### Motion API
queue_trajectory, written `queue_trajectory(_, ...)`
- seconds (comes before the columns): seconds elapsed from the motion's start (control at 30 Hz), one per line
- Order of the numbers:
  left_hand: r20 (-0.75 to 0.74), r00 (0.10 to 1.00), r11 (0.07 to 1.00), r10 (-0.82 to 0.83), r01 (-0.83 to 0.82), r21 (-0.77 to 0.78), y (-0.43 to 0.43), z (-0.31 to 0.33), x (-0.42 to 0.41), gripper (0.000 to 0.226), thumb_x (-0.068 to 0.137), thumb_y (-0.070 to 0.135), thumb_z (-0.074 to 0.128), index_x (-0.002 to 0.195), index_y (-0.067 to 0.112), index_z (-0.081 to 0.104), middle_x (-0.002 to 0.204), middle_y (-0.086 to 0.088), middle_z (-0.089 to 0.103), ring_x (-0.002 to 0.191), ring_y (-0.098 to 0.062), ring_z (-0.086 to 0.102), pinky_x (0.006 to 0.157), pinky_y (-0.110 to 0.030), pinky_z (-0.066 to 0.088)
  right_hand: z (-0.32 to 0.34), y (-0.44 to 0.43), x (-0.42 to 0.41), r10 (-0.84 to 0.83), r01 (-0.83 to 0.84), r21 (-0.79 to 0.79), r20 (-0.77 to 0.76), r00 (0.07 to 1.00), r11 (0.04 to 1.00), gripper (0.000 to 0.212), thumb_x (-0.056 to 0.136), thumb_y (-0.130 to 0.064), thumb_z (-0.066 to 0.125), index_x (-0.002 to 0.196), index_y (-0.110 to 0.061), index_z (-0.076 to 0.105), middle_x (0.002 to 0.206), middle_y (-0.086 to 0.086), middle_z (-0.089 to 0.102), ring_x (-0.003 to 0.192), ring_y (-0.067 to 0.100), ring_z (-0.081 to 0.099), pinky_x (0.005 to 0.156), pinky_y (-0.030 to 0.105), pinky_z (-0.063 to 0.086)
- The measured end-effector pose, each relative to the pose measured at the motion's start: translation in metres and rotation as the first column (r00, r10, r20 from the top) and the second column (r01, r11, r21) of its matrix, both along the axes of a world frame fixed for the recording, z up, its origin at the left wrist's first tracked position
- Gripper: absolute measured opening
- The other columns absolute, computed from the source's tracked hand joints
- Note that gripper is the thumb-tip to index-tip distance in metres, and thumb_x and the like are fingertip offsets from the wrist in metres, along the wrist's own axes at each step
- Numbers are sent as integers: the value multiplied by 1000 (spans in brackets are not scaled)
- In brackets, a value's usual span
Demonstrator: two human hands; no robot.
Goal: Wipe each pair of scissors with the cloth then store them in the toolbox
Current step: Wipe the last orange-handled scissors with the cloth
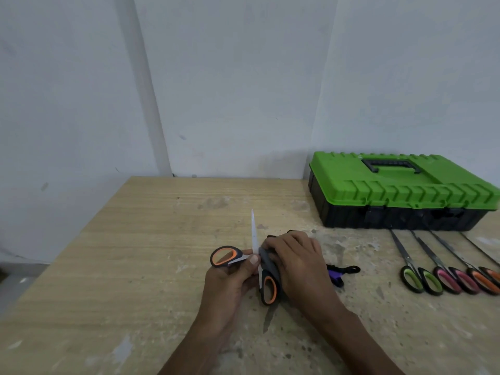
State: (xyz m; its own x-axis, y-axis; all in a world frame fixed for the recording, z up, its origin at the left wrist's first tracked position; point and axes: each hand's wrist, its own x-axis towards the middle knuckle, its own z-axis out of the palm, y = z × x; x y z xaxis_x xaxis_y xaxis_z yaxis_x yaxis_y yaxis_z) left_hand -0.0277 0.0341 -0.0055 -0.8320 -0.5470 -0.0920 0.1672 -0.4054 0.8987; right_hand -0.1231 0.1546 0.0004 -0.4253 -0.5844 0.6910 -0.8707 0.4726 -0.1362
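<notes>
My left hand [230, 280] holds an opened pair of orange-and-black scissors [224, 256] near its pivot, with one blade pointing away from me. My right hand [295, 262] is curled over the other blade with a grey cloth [266, 259] under its fingers. The second orange handle loop sits between my hands, close to the table. The green-lidded black toolbox [400, 190] stands shut at the far right.
Three more scissors lie in a row in front of the toolbox: green-handled [418, 277], pink-handled [449, 278] and orange-handled [484, 280]. A purple-and-black object [339, 274] lies just right of my right hand. The wooden table [135, 239] ends at a wall behind.
</notes>
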Motion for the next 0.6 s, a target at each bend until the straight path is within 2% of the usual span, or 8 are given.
queue_trajectory(0.1, -2, 1000, 999, -29, 29, -32, 0, 0, 2, 14, 87, 6, 70, 96, 4, 80, 102, -21, 78, 96, -34, 76, 79, -38, 60, -2, 2, -6, 29, -30, 17, 46, 999, 999, 17, 92, -36, 53, 96, -24, 64, 89, -12, 58, 90, 13, 48, 75, 24, 24)
queue_trajectory(0.23, -6, 999, 997, -50, 50, -53, 0, 2, 3, 15, 91, 2, 66, 91, 5, 81, 100, -21, 78, 94, -31, 77, 75, -33, 61, -5, 6, -11, 51, -53, 11, 114, 992, 999, 11, 91, -33, 54, 96, -27, 63, 87, -16, 55, 90, 11, 47, 75, 25, 21)
queue_trajectory(0.37, -1, 999, 998, -40, 40, -53, 0, 0, 2, 13, 90, 3, 68, 100, -2, 77, 100, -22, 78, 96, -31, 76, 76, -33, 61, -9, 9, -16, 60, -60, -2, 129, 990, 998, 16, 85, -15, 62, 97, -25, 64, 86, -15, 57, 90, 10, 46, 75, 26, 20)
queue_trajectory(0.43, 3, 1000, 1000, -18, 18, -22, 0, 0, 2, 12, 89, 2, 68, 98, -3, 76, 95, -19, 78, 90, -28, 77, 73, -32, 61, -8, 12, -19, 43, -38, -39, 151, 988, 999, 16, 87, -15, 57, 96, -25, 64, 87, -14, 58, 91, 8, 45, 75, 25, 19)
queue_trajectory(0.5, -15, 1000, 999, 6, -6, 38, -2, 2, 2, 11, 86, 1, 69, 94, -4, 74, 87, -16, 77, 78, -22, 75, 68, -30, 61, -7, 19, -23, 9, 9, -89, 190, 982, 996, 19, 91, -23, 46, 97, -26, 64, 89, -15, 57, 92, 6, 44, 77, 24, 19)
queue_trajectory(0.6, -39, 998, 988, 46, -39, 150, -9, 0, 3, 9, 85, 1, 68, 90, -4, 73, 83, -15, 73, 73, -17, 72, 66, -27, 61, -4, 37, -32, -97, 160, -220, 271, 958, 962, 20, 89, -27, 42, 99, -32, 58, 95, -22, 51, 94, 3, 42, 81, 25, 20)
